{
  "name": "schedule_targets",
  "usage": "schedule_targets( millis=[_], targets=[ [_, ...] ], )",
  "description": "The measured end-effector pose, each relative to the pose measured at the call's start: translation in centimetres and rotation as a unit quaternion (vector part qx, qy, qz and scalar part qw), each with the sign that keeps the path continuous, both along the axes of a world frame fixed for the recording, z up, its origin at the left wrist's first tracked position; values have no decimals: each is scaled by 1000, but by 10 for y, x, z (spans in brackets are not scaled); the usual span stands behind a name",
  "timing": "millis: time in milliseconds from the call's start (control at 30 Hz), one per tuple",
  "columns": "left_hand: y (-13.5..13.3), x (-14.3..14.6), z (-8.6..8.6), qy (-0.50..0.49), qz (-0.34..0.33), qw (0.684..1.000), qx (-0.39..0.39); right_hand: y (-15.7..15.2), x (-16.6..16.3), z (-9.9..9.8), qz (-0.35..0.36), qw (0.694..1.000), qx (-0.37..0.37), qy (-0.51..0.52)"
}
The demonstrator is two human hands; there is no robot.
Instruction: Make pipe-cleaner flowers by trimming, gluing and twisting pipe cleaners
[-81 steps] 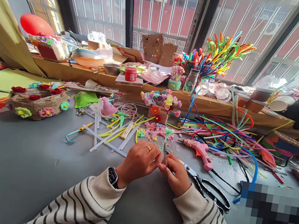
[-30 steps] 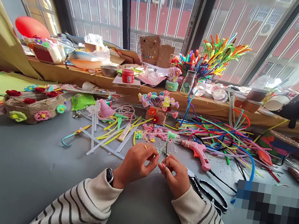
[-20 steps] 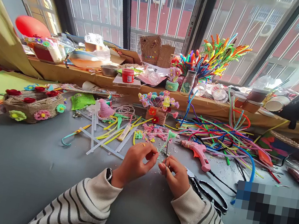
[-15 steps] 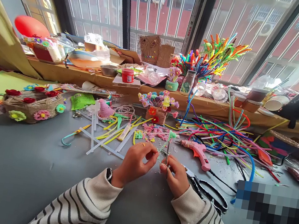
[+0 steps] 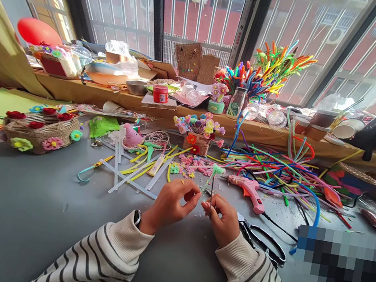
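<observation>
The left hand (image 5: 173,203) has its fingertips a little apart from those of the right hand (image 5: 222,220), where 2.7 seconds ago the two sets nearly met. Back then a single upright line seemed to run between them; now a pale-green strand (image 5: 207,182) and a dark thin stick (image 5: 212,189) part into a narrow V above the fingers.

The left hand is mostly curled, thumb and forefinger pinching the strand's lower end. The right hand is closed around the stick, which stands upright from its thumb and fingers. The mint-green piece (image 5: 218,169) sits at the top of the V, straight ahead of both hands; whether the stick joins it is too small to tell.

Just beyond it lie pink scraps (image 5: 200,164), and past those the flower-filled box (image 5: 196,143). Close by the right hand's outer side are large scissors (image 5: 266,243), their blades partly hidden behind that hand. Ahead and to its right lies the pink glue gun (image 5: 249,192), in front of a tangle of coloured stems (image 5: 273,167). Forward and left of the left hand, translucent sticks (image 5: 127,180) cross yellow stems; the woven basket (image 5: 44,137) stands well apart, farther left.
</observation>
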State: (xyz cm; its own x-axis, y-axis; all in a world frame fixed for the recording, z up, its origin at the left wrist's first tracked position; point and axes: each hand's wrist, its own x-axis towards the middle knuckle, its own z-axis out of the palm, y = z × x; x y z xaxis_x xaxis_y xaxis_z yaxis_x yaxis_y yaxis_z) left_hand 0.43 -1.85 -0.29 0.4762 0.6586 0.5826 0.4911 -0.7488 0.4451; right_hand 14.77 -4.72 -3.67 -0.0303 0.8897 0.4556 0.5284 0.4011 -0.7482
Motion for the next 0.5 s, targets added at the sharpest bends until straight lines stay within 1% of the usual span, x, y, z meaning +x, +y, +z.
schedule_targets(
  millis=[67,233,333,500],
  targets=[
    [0,0,0,-16,0,1000,-14,0,0,0,0,1000,-7,0],
    [0,0,0,-49,4,998,-36,-2,0,4,28,999,-27,-5],
    [0,0,1,-38,-5,999,-35,-3,-1,6,33,999,-32,-4],
    [0,0,0,4,-9,1000,-20,-1,1,2,1,1000,-30,-3]
  ],
)
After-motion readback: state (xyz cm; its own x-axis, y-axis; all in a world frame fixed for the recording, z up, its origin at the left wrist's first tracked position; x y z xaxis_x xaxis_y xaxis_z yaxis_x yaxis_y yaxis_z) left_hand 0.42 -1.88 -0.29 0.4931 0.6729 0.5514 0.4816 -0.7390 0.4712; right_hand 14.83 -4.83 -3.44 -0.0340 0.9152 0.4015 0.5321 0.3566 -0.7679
